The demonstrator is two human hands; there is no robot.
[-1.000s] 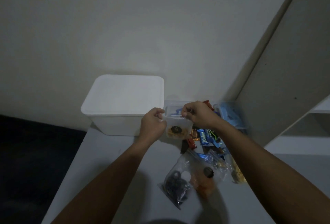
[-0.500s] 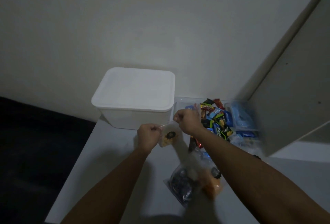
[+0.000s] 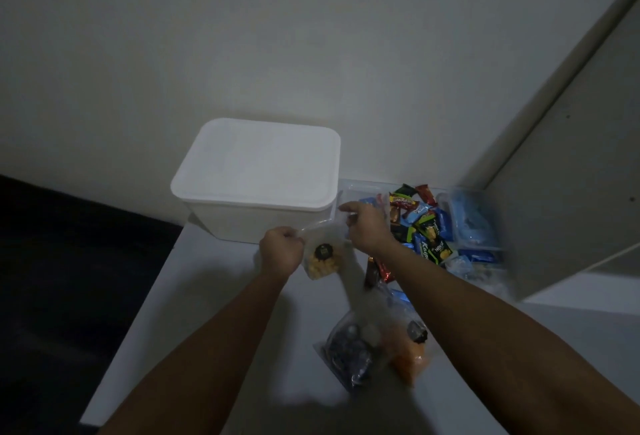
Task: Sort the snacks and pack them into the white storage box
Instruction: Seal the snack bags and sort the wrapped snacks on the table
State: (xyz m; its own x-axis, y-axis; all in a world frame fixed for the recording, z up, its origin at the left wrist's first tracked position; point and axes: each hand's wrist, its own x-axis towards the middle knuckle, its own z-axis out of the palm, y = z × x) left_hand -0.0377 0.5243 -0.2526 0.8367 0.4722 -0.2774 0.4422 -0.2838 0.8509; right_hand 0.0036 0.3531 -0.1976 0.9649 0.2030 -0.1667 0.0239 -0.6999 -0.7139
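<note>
The white storage box (image 3: 256,174) stands at the back of the white table with its lid on. In front of it my left hand (image 3: 280,251) and my right hand (image 3: 367,226) each pinch a top corner of a small clear bag of yellow snacks (image 3: 322,258) with a black round label, held above the table. A pile of wrapped snacks (image 3: 420,226) lies to the right in a clear tray. Two more clear bags lie nearer me, one with dark pieces (image 3: 349,351) and one with orange pieces (image 3: 410,355).
The white table (image 3: 214,296) ends at a dark drop on the left. A wall runs behind the box. A pale cabinet panel (image 3: 571,192) rises on the right, with blue packets (image 3: 472,216) at its foot.
The small bag has moved left and lower, from in front of the snack pile to in front of the box, with both hands still pinching its top. The view has shifted.
</note>
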